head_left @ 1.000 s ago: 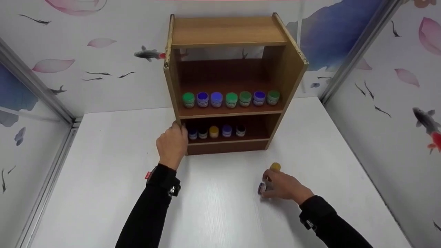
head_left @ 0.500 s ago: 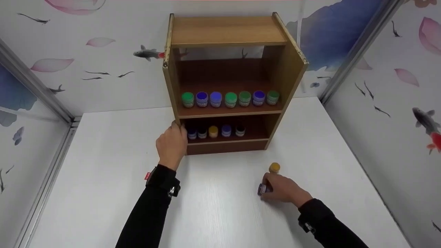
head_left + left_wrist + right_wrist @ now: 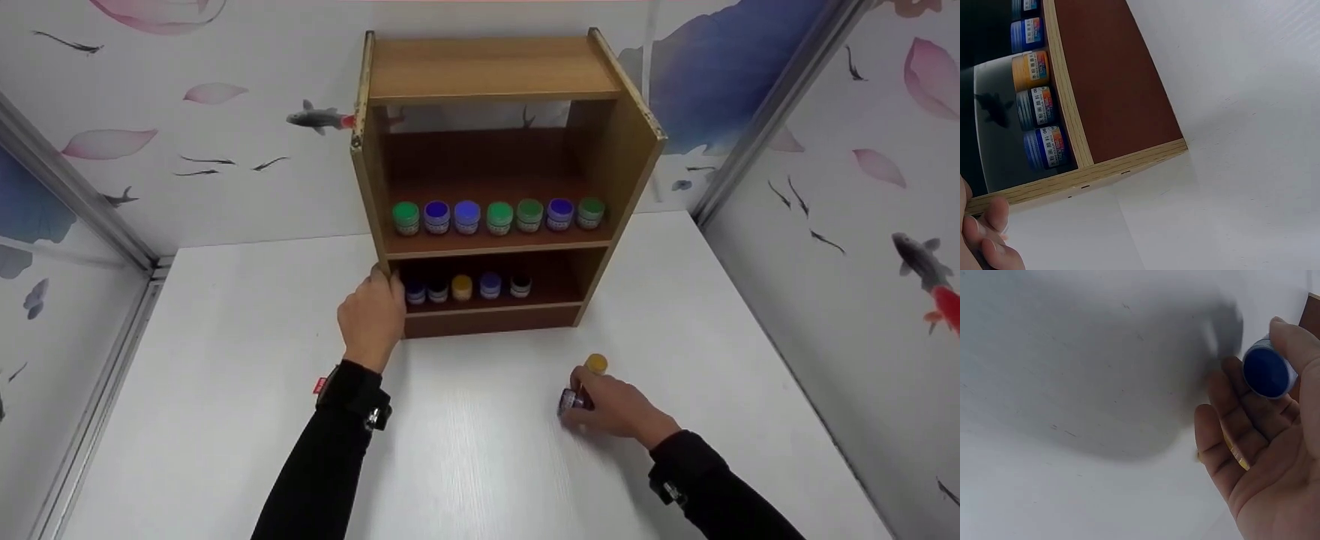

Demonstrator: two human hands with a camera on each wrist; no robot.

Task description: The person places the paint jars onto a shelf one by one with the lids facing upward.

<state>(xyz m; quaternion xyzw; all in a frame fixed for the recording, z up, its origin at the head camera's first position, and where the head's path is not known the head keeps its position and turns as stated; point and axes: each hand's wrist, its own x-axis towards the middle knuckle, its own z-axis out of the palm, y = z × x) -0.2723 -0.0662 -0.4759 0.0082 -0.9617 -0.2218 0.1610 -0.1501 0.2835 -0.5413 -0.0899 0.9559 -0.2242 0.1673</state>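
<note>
In the head view, my left hand (image 3: 373, 319) grips the left side panel of a small wooden shelf (image 3: 495, 324), low down near the lower compartment. The left wrist view shows its curled fingers (image 3: 996, 214) at the panel's edge. My right hand (image 3: 619, 405), over the white table, pinches a small paint jar (image 3: 568, 403) between thumb and fingers. That jar lies tilted, and its dark blue lid (image 3: 1266, 372) faces the right wrist camera. Just beyond this hand stands a yellow-lidded paint jar (image 3: 596, 364), partly hidden by the fingers.
Several green- and blue-lidded paint jars (image 3: 499, 217) stand in a row on the middle shelf board. The lower compartment holds several more, one a yellow jar (image 3: 462, 287). Printed wall panels (image 3: 247, 187) enclose the white table (image 3: 465, 450) at the back and sides.
The pinched jar has shifted slightly away from me and changed its tilt, with my right fingers adjusting around it. My left hand keeps its place on the shelf panel.
</note>
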